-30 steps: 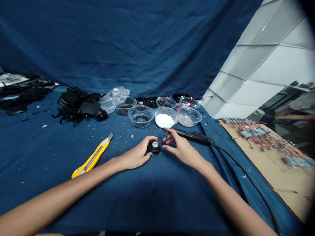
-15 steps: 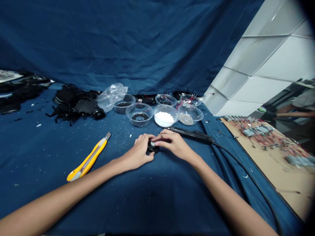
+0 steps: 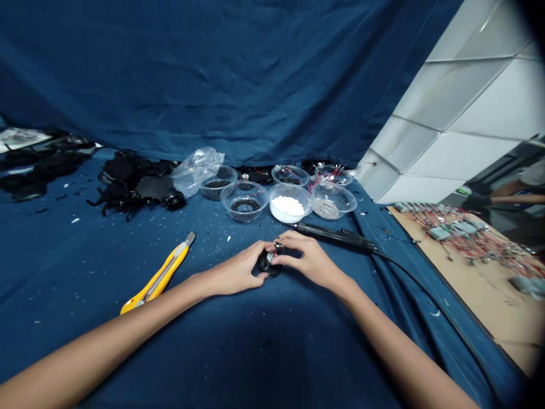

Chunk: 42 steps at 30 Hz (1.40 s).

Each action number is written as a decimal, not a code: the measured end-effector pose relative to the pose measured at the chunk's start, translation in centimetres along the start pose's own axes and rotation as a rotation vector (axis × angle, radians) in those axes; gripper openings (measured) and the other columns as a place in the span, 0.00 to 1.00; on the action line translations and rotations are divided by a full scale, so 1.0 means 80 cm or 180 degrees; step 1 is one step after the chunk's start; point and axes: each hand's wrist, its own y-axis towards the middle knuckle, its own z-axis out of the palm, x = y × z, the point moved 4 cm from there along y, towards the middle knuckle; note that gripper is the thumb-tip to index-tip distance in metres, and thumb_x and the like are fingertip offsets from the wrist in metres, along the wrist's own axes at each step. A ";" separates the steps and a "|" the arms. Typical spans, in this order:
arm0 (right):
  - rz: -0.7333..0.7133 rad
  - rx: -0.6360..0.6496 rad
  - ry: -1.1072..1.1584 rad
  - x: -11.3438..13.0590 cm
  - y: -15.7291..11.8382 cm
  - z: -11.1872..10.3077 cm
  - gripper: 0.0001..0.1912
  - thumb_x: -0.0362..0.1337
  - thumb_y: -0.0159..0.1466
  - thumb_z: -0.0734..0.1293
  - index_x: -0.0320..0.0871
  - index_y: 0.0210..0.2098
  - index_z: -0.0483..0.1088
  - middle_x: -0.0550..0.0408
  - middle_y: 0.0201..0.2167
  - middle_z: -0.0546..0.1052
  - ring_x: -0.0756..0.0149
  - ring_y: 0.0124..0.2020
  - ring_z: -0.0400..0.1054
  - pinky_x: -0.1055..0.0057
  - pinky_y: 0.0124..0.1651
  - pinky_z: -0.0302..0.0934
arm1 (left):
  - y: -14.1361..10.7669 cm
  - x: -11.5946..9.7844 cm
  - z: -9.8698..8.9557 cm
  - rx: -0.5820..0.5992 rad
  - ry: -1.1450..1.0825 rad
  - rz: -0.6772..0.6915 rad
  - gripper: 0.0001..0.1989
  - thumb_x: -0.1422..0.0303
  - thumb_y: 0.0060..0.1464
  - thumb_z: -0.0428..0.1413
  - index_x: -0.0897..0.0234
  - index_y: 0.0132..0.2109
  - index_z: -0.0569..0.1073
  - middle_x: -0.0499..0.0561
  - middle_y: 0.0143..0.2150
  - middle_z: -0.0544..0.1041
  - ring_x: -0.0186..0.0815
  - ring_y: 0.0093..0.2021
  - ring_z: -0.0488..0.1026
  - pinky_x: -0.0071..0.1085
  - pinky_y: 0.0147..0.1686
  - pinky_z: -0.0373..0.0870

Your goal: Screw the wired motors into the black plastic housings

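Left hand (image 3: 236,270) and right hand (image 3: 309,258) pinching small round black disc with silver centre (image 3: 267,265), low over dark blue cloth (image 3: 272,346).

Fingers of both hands pressed in from either side, disc mostly hidden between them. Nothing between hands and disc. Yellow plastic utility knife (image 3: 159,275) lies left of left hand, apart. Black corded soldering iron (image 3: 336,237) just past right hand. Further out: clear plastic bowl of white granules (image 3: 286,220), clear plastic bowl of dark granules (image 3: 244,218), heap of black cut pieces (image 3: 136,190). Far right: tan cardboard sheet with red-wired modules (image 3: 460,233).
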 end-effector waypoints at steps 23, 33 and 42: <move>-0.0128 -0.0180 -0.0227 0.004 -0.010 0.022 0.12 0.43 0.67 0.62 0.45 0.44 0.72 0.53 0.40 0.76 0.66 0.41 0.70 0.69 0.46 0.63 | 0.117 0.069 -0.207 0.0002 0.1935 -0.0356 0.12 0.64 0.60 0.49 0.64 0.42 0.74 0.52 0.40 0.77 0.36 0.38 0.72 0.28 0.38 0.62; -0.0121 -0.0199 -0.0183 0.004 -0.008 0.023 0.11 0.42 0.67 0.62 0.44 0.44 0.72 0.53 0.40 0.76 0.67 0.42 0.69 0.70 0.47 0.62 | 0.158 0.087 -0.145 0.1011 0.1954 -0.0630 0.12 0.68 0.47 0.61 0.64 0.41 0.75 0.51 0.34 0.78 0.35 0.31 0.70 0.25 0.29 0.58; -0.0223 -0.0316 -0.0276 0.007 -0.011 0.024 0.10 0.40 0.67 0.63 0.43 0.43 0.72 0.54 0.39 0.76 0.68 0.41 0.69 0.72 0.46 0.62 | 0.223 0.024 -0.207 0.0311 0.2254 -0.0473 0.20 0.57 0.61 0.46 0.68 0.44 0.76 0.55 0.38 0.78 0.36 0.33 0.72 0.28 0.34 0.62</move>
